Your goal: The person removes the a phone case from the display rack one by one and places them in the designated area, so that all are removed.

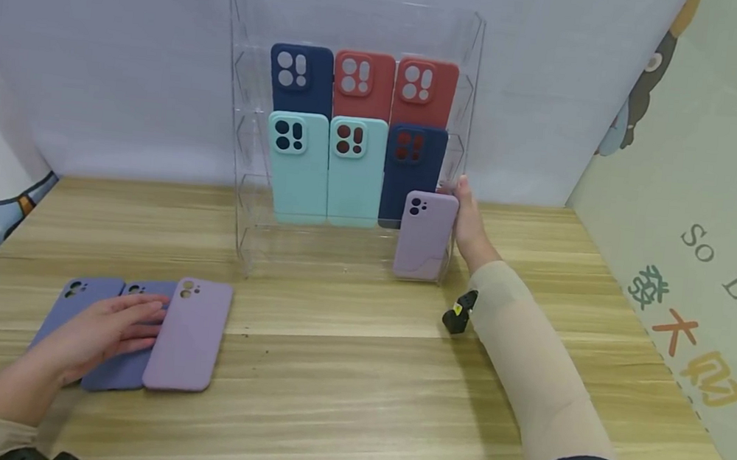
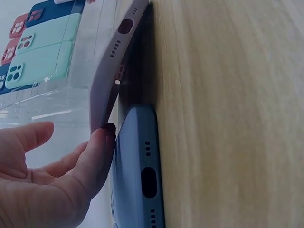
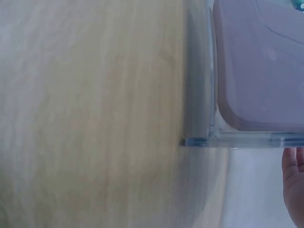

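On the left of the table, my left hand (image 1: 99, 330) reaches over two periwinkle phone cases (image 1: 77, 306), fingertips at the left edge of a lilac phone case (image 1: 191, 339). The left wrist view shows that lilac case (image 2: 107, 80) tilted, one side raised above the blue-looking case (image 2: 137, 166) beside it, with the fingers at its edge and the thumb apart. My right hand (image 1: 472, 225) is beside the right wall of a clear acrylic display stand (image 1: 339, 253), thumb pointing up. Right next to it, another lilac case (image 1: 424, 239) stands upright in the lowest tier.
Two mint cases (image 1: 297, 171) and a navy case (image 1: 411, 182) fill the tier above. Higher up are another navy case (image 1: 300, 97) and two red cases (image 1: 361, 100). A white cloth (image 1: 142, 90) hangs behind, and a printed wall panel (image 1: 713, 182) stands to the right.
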Demonstrator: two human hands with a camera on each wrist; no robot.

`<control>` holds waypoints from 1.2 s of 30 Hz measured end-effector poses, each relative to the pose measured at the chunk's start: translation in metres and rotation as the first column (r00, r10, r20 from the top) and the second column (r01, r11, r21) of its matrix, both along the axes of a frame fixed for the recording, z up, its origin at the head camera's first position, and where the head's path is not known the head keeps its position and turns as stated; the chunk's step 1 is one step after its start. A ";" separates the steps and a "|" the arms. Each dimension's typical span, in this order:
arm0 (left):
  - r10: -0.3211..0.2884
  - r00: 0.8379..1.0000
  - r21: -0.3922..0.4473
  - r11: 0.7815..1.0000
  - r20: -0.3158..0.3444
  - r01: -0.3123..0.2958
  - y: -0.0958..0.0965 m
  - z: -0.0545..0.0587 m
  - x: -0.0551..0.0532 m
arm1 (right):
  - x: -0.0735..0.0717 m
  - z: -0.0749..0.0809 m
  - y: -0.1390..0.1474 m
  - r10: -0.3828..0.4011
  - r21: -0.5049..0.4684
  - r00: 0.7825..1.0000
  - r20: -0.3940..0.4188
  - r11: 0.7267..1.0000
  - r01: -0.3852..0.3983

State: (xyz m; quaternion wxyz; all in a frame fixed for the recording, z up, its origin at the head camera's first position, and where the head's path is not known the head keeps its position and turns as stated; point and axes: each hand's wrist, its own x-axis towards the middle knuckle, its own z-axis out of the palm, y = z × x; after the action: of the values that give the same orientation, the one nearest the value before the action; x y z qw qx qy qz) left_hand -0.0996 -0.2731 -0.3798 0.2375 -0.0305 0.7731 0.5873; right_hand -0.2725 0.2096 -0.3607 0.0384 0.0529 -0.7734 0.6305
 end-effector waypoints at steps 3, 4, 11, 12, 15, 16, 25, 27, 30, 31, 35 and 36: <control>0.000 1.000 0.003 1.000 0.000 0.000 -0.001 0.000 0.000 | 0.004 0.004 -0.002 0.005 -0.009 1.000 0.001 1.000 -0.005; -0.001 1.000 0.002 1.000 -0.002 0.001 -0.001 0.000 0.000 | 0.004 0.004 -0.001 0.006 -0.009 1.000 0.001 1.000 -0.006; 0.002 1.000 0.012 1.000 -0.016 -0.001 -0.003 0.004 0.003 | 0.000 0.000 -0.001 0.003 -0.008 1.000 -0.012 1.000 -0.003; 0.004 1.000 0.023 1.000 -0.021 -0.003 -0.004 0.004 0.003 | 0.000 0.000 -0.001 0.004 -0.014 1.000 -0.014 1.000 -0.004; 0.005 0.999 0.057 0.998 -0.041 -0.002 -0.007 0.006 0.004 | 0.000 -0.001 -0.001 0.009 -0.019 1.000 -0.018 1.000 -0.009; 0.005 0.999 0.072 0.997 -0.046 -0.002 -0.008 0.007 0.004 | 0.000 -0.001 -0.001 0.009 -0.014 1.000 -0.018 1.000 -0.010; 0.018 0.997 0.115 0.993 -0.071 -0.010 -0.007 0.009 0.005 | -0.001 -0.001 0.000 -0.005 0.037 1.000 0.004 0.999 0.005; 0.027 0.997 0.124 0.992 -0.074 -0.018 -0.005 0.009 0.005 | -0.001 -0.001 0.000 -0.002 0.031 1.000 0.008 1.000 0.002; 0.032 0.996 0.141 0.990 -0.082 -0.020 -0.002 0.010 0.005 | -0.001 -0.001 0.000 0.000 0.025 1.000 0.013 1.000 -0.001; 0.028 0.996 0.144 0.989 -0.087 -0.016 0.000 0.010 0.005 | 0.000 0.000 -0.001 -0.001 0.025 1.000 0.017 1.000 0.000; 0.000 0.991 0.124 0.992 -0.135 0.017 0.011 0.012 0.003 | -0.001 -0.001 -0.001 -0.001 0.027 1.000 0.016 1.000 0.001; -0.009 0.989 0.113 0.993 -0.149 0.026 0.015 0.012 0.002 | -0.001 -0.001 -0.001 0.000 0.029 1.000 0.014 1.000 0.000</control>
State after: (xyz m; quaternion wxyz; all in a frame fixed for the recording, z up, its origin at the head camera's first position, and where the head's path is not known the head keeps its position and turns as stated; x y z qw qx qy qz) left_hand -0.0974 -0.2577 -0.3675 0.1861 0.0337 0.7540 0.6291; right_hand -0.2733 0.2087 -0.3615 0.0322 0.0491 -0.7827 0.6196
